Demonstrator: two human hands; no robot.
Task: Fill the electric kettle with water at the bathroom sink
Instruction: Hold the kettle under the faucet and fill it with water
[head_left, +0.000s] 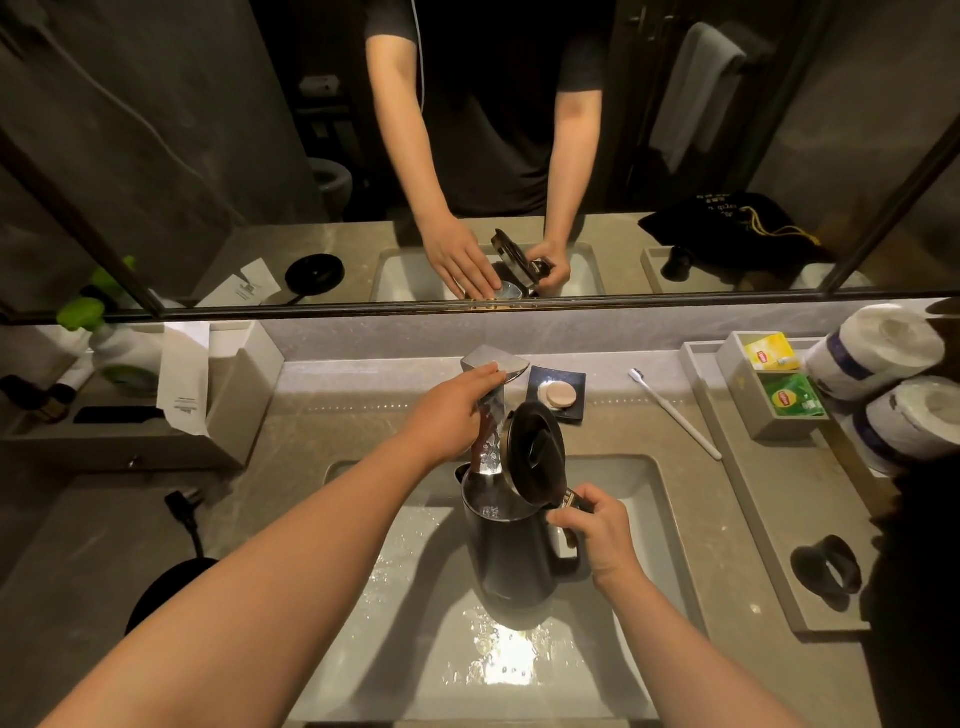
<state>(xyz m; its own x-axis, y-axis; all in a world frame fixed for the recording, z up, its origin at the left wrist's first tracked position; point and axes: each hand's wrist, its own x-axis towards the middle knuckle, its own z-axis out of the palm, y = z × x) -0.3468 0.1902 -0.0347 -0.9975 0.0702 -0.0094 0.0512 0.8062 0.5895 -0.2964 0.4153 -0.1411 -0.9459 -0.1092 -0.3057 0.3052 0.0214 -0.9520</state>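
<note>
Two hands share the job: the right hand is clenched around the handle of the kettle, and the left hand lies flat on the tap, fingers extended over its lever rather than closed round anything. The kettle hangs upright inside the sink, its base just above the wet basin floor, directly under the tap. Its long axis runs near vertical, mouth up; the spout points away toward the mirror and the handle faces back toward the person. The lid stands hinged open on the handle side, and a stream of water falls into the mouth. The body looks like rigid metal, smooth and likely slick where splashed, so the handle is the sensible place to grip. It will probably grow noticeably heavier as it fills, pulling down on the right wrist, and a firm grip seems wise.
</note>
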